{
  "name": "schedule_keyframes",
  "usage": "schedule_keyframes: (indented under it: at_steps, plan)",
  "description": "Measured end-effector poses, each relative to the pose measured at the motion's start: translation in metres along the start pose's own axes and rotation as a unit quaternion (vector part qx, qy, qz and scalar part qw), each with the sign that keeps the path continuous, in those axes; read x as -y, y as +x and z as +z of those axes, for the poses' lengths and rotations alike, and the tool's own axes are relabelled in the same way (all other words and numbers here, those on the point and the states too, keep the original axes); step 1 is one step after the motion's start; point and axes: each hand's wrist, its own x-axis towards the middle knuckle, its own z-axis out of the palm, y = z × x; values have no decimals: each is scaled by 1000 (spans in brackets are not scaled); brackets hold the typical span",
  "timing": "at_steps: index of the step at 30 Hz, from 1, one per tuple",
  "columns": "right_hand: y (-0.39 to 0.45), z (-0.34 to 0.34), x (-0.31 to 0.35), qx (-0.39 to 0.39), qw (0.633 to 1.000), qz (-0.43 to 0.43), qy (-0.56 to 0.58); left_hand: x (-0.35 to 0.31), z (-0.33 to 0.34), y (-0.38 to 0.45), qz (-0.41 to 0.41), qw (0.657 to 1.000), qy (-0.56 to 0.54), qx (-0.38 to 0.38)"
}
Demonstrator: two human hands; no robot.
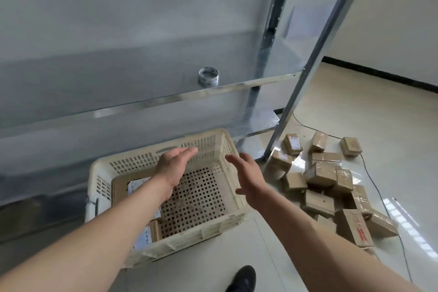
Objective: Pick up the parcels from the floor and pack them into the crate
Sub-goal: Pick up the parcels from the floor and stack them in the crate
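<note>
A cream perforated plastic crate (pixel 208 227) stands on the floor in front of me. Brown cardboard parcels (pixel 123 187) with white labels lie along its left side; the right part of its holed bottom is bare. My left hand (pixel 175 166) hovers above the crate's middle, fingers straight, holding nothing. Over the crate's right rim my right hand (pixel 246 178) is spread flat and empty. To the right of the crate, several taped brown parcels (pixel 320 175) lie in a loose heap on the floor.
A metal shelving rack (pixel 251 85) stands just behind the crate, with a roll of tape (pixel 208 77) on one shelf. Its slanted upright (pixel 308 64) comes down between crate and heap. A thin black cable (pixel 376 187) runs past the parcels. My dark shoe (pixel 243 278) is at the bottom.
</note>
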Motion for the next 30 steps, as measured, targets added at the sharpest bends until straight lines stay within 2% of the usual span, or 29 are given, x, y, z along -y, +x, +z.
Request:
schedule_keyframes:
  at_steps: [8,13,22,30]
  plan:
    - [-32,-111,-1,-66,997,-15,41,-37,96,-39,30,996,23,75]
    - [-46,-206,-6,-85,995,-22,51,-59,188,-62,41,993,23,108]
    - [-62,-390,-20,-169,984,-23,54,-94,354,-108,50,984,36,167]
    - [-75,-503,-31,-254,960,-6,114,-116,448,-116,57,975,67,204]
